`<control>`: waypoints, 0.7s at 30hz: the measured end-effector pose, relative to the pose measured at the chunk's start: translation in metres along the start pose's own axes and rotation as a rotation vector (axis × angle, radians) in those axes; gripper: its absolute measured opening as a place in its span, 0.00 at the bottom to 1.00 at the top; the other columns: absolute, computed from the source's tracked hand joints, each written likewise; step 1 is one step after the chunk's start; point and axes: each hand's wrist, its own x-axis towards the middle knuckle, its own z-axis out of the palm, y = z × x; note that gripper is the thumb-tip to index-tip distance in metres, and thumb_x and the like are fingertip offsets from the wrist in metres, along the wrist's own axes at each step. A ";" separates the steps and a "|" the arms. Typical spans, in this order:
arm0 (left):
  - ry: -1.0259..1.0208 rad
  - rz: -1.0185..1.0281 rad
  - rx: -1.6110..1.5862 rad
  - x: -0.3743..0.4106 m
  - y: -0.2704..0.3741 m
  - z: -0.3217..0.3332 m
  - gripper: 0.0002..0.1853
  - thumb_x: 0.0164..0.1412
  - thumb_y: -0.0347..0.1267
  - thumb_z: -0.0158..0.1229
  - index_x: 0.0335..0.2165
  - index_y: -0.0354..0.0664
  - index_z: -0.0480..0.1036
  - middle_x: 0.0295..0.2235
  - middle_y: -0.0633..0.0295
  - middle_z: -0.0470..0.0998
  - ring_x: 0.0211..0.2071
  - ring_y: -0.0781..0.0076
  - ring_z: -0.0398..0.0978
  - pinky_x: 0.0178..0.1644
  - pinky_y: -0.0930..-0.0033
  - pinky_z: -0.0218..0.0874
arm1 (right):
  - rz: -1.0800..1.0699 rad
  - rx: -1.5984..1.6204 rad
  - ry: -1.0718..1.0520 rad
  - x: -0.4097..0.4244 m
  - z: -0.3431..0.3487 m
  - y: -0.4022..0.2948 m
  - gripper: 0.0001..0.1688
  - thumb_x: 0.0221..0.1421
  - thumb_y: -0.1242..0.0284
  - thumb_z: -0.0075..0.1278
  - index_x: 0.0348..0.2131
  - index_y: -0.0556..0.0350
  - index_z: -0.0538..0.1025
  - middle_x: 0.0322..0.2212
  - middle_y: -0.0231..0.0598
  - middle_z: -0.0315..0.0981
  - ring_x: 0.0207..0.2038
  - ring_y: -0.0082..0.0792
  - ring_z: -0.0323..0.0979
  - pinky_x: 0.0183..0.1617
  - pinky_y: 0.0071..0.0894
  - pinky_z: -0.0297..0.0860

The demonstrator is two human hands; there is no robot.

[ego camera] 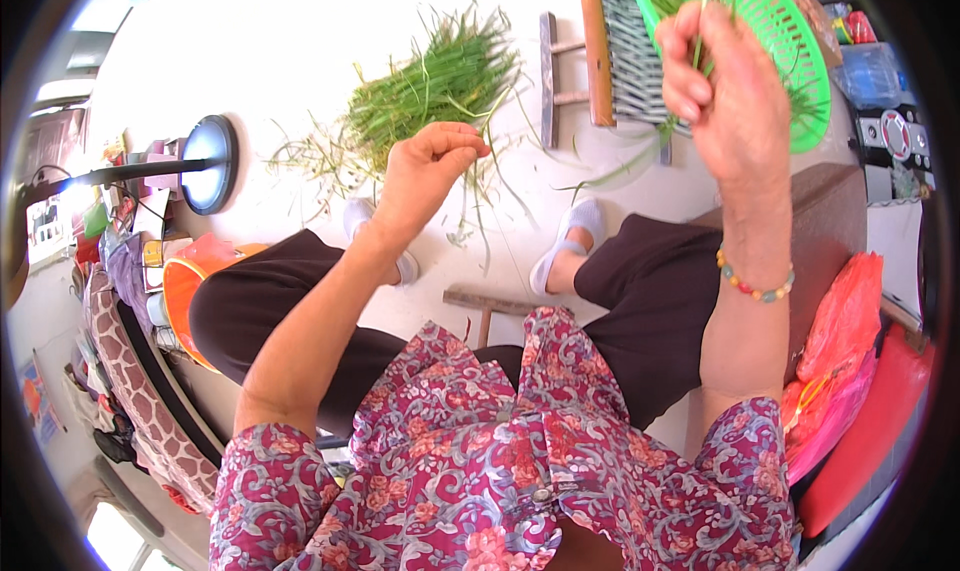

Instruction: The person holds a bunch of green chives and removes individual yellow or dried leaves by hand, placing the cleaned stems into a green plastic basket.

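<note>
My left hand (435, 170) pinches a thin, limp green-yellow stalk between thumb and fingertips, just in front of a pile of long green leafy stalks (427, 83) on the pale floor. Above the near side of a green plastic basket (814, 68), my right hand (724, 83) is closed around a few slender green stalks, whose pale ends stick up past the fingers. More greens lie inside the basket, partly hidden by this hand. Long leaves (622, 173) hang below the right hand, somewhat blurred.
The basket rests on a woven stool with a wooden rail (598, 53). Loose trimmings (315, 158) are scattered left of the pile. An orange bucket (180, 293) stands beside my left knee, a round lamp-like base (206, 164) beyond it. Red plastic bags (840, 323) lie at the right.
</note>
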 end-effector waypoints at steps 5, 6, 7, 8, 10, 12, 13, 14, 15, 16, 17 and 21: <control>0.052 0.046 -0.425 -0.032 0.045 0.006 0.07 0.53 0.20 0.51 0.32 0.31 0.73 0.38 0.60 0.70 0.37 0.68 0.73 0.45 0.69 0.64 | 0.208 -0.301 -0.272 -0.018 0.001 0.006 0.08 0.47 0.69 0.55 0.26 0.55 0.74 0.17 0.24 0.66 0.17 0.09 0.56 0.18 0.09 0.53; 0.057 0.072 -0.451 -0.037 0.048 0.009 0.07 0.53 0.20 0.52 0.33 0.32 0.74 0.37 0.60 0.71 0.37 0.68 0.73 0.45 0.68 0.64 | 0.212 -0.359 -0.310 -0.022 0.005 0.013 0.08 0.46 0.70 0.55 0.27 0.55 0.75 0.18 0.23 0.66 0.17 0.08 0.55 0.18 0.09 0.52; 0.060 0.093 -0.478 -0.041 0.051 0.012 0.07 0.53 0.21 0.52 0.33 0.32 0.74 0.37 0.60 0.71 0.37 0.68 0.73 0.46 0.68 0.64 | 0.221 -0.418 -0.344 -0.025 0.012 0.021 0.08 0.46 0.71 0.56 0.28 0.56 0.75 0.18 0.21 0.67 0.17 0.08 0.55 0.18 0.08 0.51; 0.046 0.093 -0.475 -0.044 0.054 0.014 0.08 0.53 0.21 0.52 0.34 0.32 0.73 0.38 0.60 0.70 0.38 0.68 0.72 0.46 0.69 0.64 | 0.230 -0.477 -0.377 -0.028 0.019 0.027 0.08 0.46 0.72 0.56 0.29 0.56 0.76 0.19 0.20 0.67 0.18 0.07 0.55 0.18 0.08 0.50; 0.047 0.117 -0.476 -0.051 0.059 0.023 0.08 0.53 0.19 0.50 0.34 0.31 0.73 0.39 0.60 0.69 0.38 0.71 0.72 0.45 0.73 0.63 | 0.281 -0.447 -0.403 -0.032 0.029 0.032 0.09 0.46 0.72 0.56 0.29 0.57 0.76 0.20 0.22 0.68 0.19 0.07 0.57 0.19 0.08 0.51; 0.033 0.119 -0.486 -0.056 0.061 0.029 0.10 0.53 0.17 0.49 0.35 0.32 0.73 0.39 0.60 0.68 0.39 0.72 0.71 0.44 0.77 0.62 | 0.267 -0.418 -0.428 -0.033 0.032 0.044 0.08 0.46 0.72 0.56 0.29 0.58 0.76 0.19 0.23 0.69 0.19 0.08 0.57 0.20 0.08 0.52; 0.029 0.142 -0.445 -0.057 0.060 0.030 0.10 0.53 0.17 0.49 0.35 0.32 0.73 0.39 0.60 0.68 0.39 0.73 0.71 0.44 0.77 0.62 | 0.267 -0.402 -0.423 -0.034 0.032 0.045 0.08 0.46 0.72 0.56 0.28 0.58 0.76 0.19 0.22 0.68 0.19 0.08 0.56 0.19 0.08 0.52; 0.024 0.165 -0.405 -0.057 0.060 0.032 0.10 0.53 0.17 0.49 0.35 0.32 0.73 0.39 0.59 0.68 0.39 0.73 0.71 0.44 0.77 0.62 | 0.267 -0.387 -0.417 -0.034 0.033 0.046 0.08 0.46 0.72 0.55 0.28 0.58 0.76 0.19 0.22 0.68 0.19 0.08 0.56 0.19 0.08 0.52; 0.023 0.186 -0.360 -0.058 0.059 0.032 0.10 0.53 0.17 0.49 0.35 0.32 0.73 0.39 0.59 0.68 0.40 0.73 0.71 0.44 0.77 0.62 | 0.267 -0.366 -0.414 -0.034 0.034 0.047 0.08 0.46 0.72 0.55 0.28 0.58 0.76 0.19 0.22 0.68 0.18 0.08 0.56 0.19 0.09 0.52; 0.026 0.194 -0.365 -0.060 0.060 0.033 0.10 0.53 0.18 0.49 0.35 0.33 0.73 0.39 0.59 0.68 0.41 0.74 0.70 0.44 0.77 0.62 | 0.279 -0.383 -0.424 -0.034 0.034 0.046 0.08 0.47 0.72 0.55 0.28 0.57 0.75 0.18 0.22 0.68 0.18 0.07 0.55 0.19 0.09 0.51; 0.021 0.194 -0.339 -0.060 0.060 0.032 0.10 0.53 0.18 0.49 0.34 0.33 0.73 0.39 0.59 0.68 0.39 0.75 0.70 0.43 0.77 0.63 | 0.291 -0.399 -0.434 -0.032 0.034 0.045 0.07 0.47 0.72 0.54 0.27 0.57 0.75 0.18 0.22 0.68 0.17 0.07 0.55 0.18 0.09 0.51; -0.004 0.162 -0.318 -0.059 0.055 0.022 0.06 0.53 0.20 0.50 0.31 0.32 0.72 0.38 0.60 0.69 0.33 0.77 0.71 0.37 0.78 0.64 | 0.366 -0.467 -0.443 -0.029 0.035 0.045 0.07 0.47 0.71 0.54 0.25 0.57 0.73 0.17 0.23 0.68 0.15 0.08 0.52 0.15 0.10 0.48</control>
